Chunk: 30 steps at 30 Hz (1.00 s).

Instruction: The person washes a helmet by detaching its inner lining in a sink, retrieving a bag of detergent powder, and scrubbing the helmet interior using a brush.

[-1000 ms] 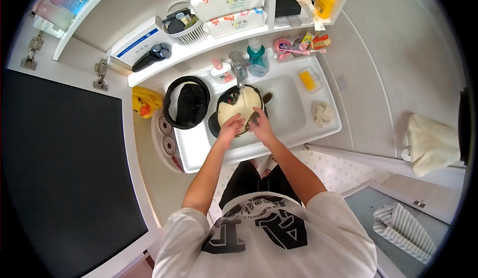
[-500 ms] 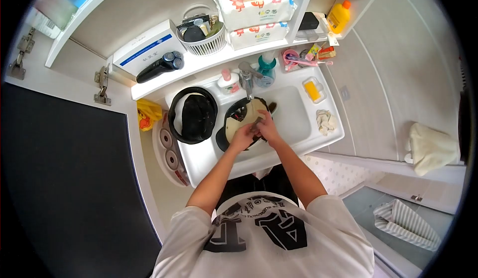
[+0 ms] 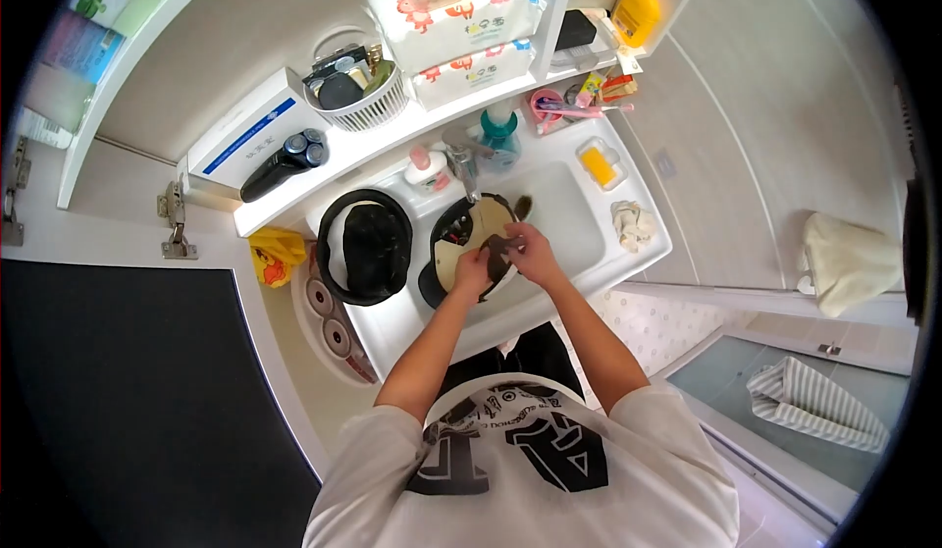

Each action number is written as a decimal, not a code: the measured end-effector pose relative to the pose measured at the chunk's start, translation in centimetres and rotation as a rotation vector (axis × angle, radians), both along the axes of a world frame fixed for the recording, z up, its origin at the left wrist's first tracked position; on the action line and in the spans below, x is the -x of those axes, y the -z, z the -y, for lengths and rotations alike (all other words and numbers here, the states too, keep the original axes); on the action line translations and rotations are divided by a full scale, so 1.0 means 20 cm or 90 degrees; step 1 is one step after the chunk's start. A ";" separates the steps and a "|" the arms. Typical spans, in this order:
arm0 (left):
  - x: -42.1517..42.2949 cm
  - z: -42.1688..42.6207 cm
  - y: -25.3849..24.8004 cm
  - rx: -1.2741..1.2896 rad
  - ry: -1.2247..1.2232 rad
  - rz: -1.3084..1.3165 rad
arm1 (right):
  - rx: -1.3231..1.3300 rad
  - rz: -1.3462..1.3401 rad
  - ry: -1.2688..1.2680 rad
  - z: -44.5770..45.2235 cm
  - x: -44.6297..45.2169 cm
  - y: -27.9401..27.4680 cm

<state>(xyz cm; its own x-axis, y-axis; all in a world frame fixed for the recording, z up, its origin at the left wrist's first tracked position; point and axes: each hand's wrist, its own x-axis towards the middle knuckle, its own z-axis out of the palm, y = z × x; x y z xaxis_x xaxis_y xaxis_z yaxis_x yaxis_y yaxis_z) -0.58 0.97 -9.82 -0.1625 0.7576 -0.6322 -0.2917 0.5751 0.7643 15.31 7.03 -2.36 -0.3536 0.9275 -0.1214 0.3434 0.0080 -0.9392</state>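
Note:
In the basin of the white sink (image 3: 569,224) lies a helmet-like shell (image 3: 491,216), open side up, with a black rim and a cream inner surface. Over it, my left hand (image 3: 473,271) and my right hand (image 3: 533,254) pinch a small dark grey-brown piece of cloth or padding (image 3: 498,257) between them. A bristly brush head (image 3: 524,207) shows at the shell's right edge. On the counter to the left rests a round black-rimmed item (image 3: 365,246) with black fabric inside. The faucet (image 3: 463,163) stands just behind the shell.
Behind the sink are a pink-capped bottle (image 3: 428,169), a teal pump bottle (image 3: 498,136) and a pink cup (image 3: 547,106). A yellow sponge (image 3: 597,165) and a crumpled cloth (image 3: 633,225) lie to the right. Above, the shelf holds a shaver (image 3: 285,164), basket (image 3: 373,102) and wipes packs (image 3: 471,72).
The view has shifted and turned slightly. Between my hands, the dark piece now shows more of its surface, and my right fingers have drawn back from the shell's upper part.

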 end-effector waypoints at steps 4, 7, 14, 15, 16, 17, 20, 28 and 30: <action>0.00 -0.04 0.03 0.010 0.015 -0.100 | -0.160 0.067 -0.011 0.04 0.03 -0.08; 0.01 -0.06 0.00 0.022 0.056 -0.136 | -0.259 0.121 0.017 0.06 0.07 -0.10; 0.03 -0.09 0.03 0.005 0.068 -0.194 | -0.226 0.204 0.008 -0.01 0.02 -0.12; 0.03 -0.09 0.04 0.007 0.072 -0.195 | -0.241 0.208 -0.002 -0.02 0.01 -0.12; 0.03 -0.09 0.05 0.008 0.069 -0.188 | -0.257 0.211 -0.012 -0.02 -0.01 -0.12; 0.03 -0.08 0.05 0.009 0.066 -0.181 | -0.273 0.214 -0.023 -0.03 -0.02 -0.12; 0.04 -0.09 0.03 -0.015 0.069 -0.174 | -0.263 0.265 -0.015 -0.02 -0.08 -0.14; 0.08 -0.10 -0.13 -0.173 0.127 -0.078 | -0.094 0.241 0.130 0.05 -0.12 0.16; 0.08 -0.09 -0.17 -0.167 0.123 -0.059 | -0.134 0.206 0.167 0.02 -0.11 0.17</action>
<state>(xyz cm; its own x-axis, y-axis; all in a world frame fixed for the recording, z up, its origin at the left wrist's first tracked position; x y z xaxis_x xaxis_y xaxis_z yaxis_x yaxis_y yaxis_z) -2.25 2.76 -6.38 -0.0480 0.9151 -0.4004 -0.1188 0.3927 0.9119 17.60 6.59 -5.72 -0.0790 0.9968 0.0132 0.6346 0.0605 -0.7704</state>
